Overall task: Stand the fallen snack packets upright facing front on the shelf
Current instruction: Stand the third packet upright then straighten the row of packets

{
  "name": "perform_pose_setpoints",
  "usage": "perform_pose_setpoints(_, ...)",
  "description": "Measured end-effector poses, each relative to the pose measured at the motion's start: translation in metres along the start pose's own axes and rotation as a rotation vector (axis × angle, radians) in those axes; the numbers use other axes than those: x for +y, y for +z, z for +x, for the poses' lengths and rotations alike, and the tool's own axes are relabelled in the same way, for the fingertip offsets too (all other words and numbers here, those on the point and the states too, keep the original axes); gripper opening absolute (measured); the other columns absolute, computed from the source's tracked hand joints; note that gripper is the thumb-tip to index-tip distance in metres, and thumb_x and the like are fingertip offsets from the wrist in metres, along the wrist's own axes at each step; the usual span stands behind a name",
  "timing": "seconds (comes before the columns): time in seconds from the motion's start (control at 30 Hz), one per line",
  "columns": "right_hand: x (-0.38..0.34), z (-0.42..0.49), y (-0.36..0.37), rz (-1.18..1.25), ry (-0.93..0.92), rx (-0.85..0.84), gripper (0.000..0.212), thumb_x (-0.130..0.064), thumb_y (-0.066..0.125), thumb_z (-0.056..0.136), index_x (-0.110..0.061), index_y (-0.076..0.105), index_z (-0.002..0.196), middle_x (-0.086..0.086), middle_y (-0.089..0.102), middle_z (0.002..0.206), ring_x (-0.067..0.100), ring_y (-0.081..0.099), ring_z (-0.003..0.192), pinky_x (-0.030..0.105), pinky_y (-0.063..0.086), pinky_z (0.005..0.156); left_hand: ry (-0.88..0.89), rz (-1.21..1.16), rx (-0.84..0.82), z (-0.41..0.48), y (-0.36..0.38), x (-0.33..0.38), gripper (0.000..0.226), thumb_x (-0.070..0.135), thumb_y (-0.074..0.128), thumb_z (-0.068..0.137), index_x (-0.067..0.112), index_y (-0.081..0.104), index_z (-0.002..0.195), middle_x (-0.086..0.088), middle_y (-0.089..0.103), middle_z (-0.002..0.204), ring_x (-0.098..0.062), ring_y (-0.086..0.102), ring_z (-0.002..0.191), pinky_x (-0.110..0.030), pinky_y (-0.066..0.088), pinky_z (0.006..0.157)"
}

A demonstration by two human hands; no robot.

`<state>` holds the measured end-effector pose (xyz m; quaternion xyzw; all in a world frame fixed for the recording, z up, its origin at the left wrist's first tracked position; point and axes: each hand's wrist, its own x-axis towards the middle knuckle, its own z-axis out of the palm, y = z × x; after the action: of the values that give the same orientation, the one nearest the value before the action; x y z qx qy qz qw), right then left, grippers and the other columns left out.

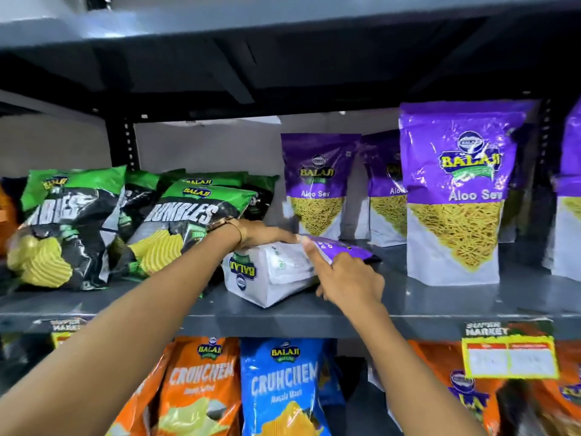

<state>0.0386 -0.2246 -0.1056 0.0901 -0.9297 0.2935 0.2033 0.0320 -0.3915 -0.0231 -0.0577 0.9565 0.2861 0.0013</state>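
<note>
Fallen Aloo Sev packet (276, 272) lies flat, back upward, on the shelf (440, 297) between both hands, left hand (261, 236) fingers flat along its far edge, right hand (349, 275) fingers pinching its purple top; advisable: lift top, turn front outward.

Both forearms are bare from the bottom edge of the view up to the hands, with no sleeves showing. Just behind the left hand (261, 236), a slim rose-gold metal wristwatch with a small rectangular case (222, 224) circles the wrist, its thin band curving round the near side. The right hand (349, 276) and its wrist carry no jewellery. The fingernails are short and unpainted.
</note>
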Motion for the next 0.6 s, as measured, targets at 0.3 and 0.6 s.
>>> perform_pose_setpoints(0.3,0.000,-0.011,-0.010,0.265,0.037,-0.026,0.089,-0.094,0.023,0.061,-0.013,0.057,0.076,0.014,0.072,0.094,0.036,0.068,0.091,0.046,0.050,0.091,0.149,0.018,0.487,-0.016,0.016,-0.007,0.084,0.078,0.031,0.079,0.002,0.063,0.091,-0.025,0.069,0.108,-0.039,0.064,0.100,-0.040,0.047,0.088)
perform_pose_setpoints(0.6,0.005,0.028,-0.048,0.774,0.006,-0.167,0.020,-0.026,0.060,0.090,-0.017,0.062,0.108,0.005,0.066,0.104,0.016,0.060,0.085,0.030,0.051,0.063,0.479,-0.404,0.560,-0.025,0.018,0.008,0.052,0.045,0.071,0.078,0.017,0.051,0.118,-0.005,0.070,0.103,-0.026,0.067,0.094,-0.042,0.054,0.083)
